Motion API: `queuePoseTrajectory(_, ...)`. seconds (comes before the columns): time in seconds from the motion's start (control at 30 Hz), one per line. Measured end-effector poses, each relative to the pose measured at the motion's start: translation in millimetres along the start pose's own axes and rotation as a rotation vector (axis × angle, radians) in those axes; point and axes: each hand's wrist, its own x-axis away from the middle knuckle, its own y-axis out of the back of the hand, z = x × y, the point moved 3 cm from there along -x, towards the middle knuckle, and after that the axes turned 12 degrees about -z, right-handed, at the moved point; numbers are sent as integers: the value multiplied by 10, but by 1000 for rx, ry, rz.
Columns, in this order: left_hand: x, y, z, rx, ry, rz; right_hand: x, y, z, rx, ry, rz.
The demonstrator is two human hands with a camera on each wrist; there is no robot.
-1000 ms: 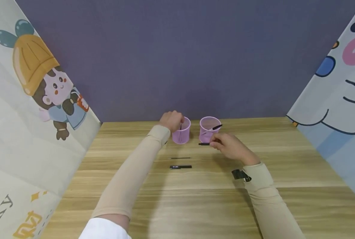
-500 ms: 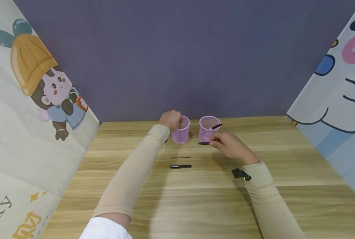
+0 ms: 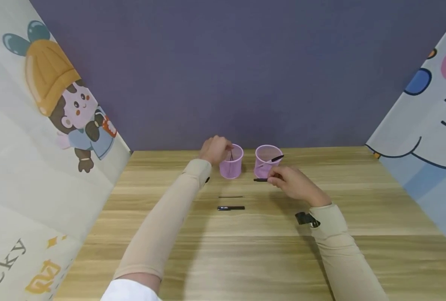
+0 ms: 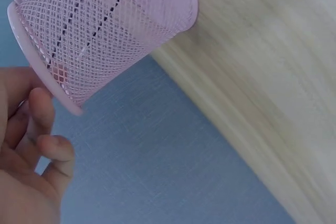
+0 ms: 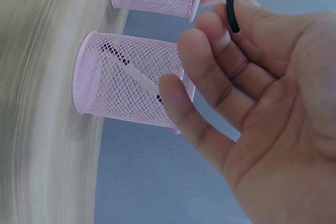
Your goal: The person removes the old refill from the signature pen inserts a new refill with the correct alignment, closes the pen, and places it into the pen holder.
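My left hand (image 3: 215, 149) is at the rim of the left pink mesh pen holder (image 3: 230, 169). Its fingertips pinch the upper end of a thin dark stick (image 3: 231, 155) that reaches down inside. In the left wrist view two dark lines run behind the mesh, and the pinching fingertips are partly hidden by the rim. My right hand (image 3: 290, 184) holds a black pen (image 3: 259, 179) between thumb and fingers, in front of the right pink mesh pen holder (image 3: 262, 169). A white-and-black pen (image 3: 277, 159) leans in that holder, its dark end above the rim.
On the wood-grain table (image 3: 268, 259), a thin dark stick (image 3: 230, 196) lies crosswise, with a capped black pen (image 3: 231, 207) nearer me. A dark blue-grey panel (image 3: 245, 75) rises behind the holders. Printed cloths flank both sides.
The head view has shifted slightly, so the scene sits a little farther right. In the left holder the dark lines now spread into a narrow inverted V. Both hands keep nearly the same places.
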Motion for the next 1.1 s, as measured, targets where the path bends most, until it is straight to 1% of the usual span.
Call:
queuePoseTrajectory(0.07, 35, 28, 17, 22, -9, -46, -5, 2, -8, -4, -2, 3)
queuePoseTrajectory(0.13, 70, 65, 33, 38, -20, -122, -5, 5, -13, -13, -6, 6)
queuePoseTrajectory(0.23, 128, 126, 60, 61, -33, -268, -1, 4, -19, -23, -12, 7)
queuePoseTrajectory(0.3, 177, 161, 86, 73, -25, -373, 1, -2, -21, -23, -16, 9)
queuePoseTrajectory(0.43, 303, 203, 147, 118, 17, -562, 10, -16, -15, -26, -24, 18)
queuePoseTrajectory(0.57, 457, 229, 208, 191, 64, -745, 29, -10, 1, -30, -32, 20)
queuePoseTrajectory(0.67, 567, 256, 232, 264, 104, -843, 37, 5, 0, -30, -27, 13)
queuePoseTrajectory(0.77, 678, 255, 253, 318, 144, -891, 46, 6, -6, -38, -36, 8)
queuePoseTrajectory(0.8, 716, 249, 258, 336, 157, -898, 51, 3, -7, -46, -37, 9)
queuePoseTrajectory(0.9, 822, 209, 271, 337, 176, -915, 65, 2, -14, -61, -49, 18)
queuePoseTrajectory(1.0, 908, 177, 259, 320, 185, -907, 73, 24, -25, -64, -48, 21)
queuePoseTrajectory(1.1, 1006, 198, 246, 294, 200, -877, 68, 22, -18, -63, -49, 15)
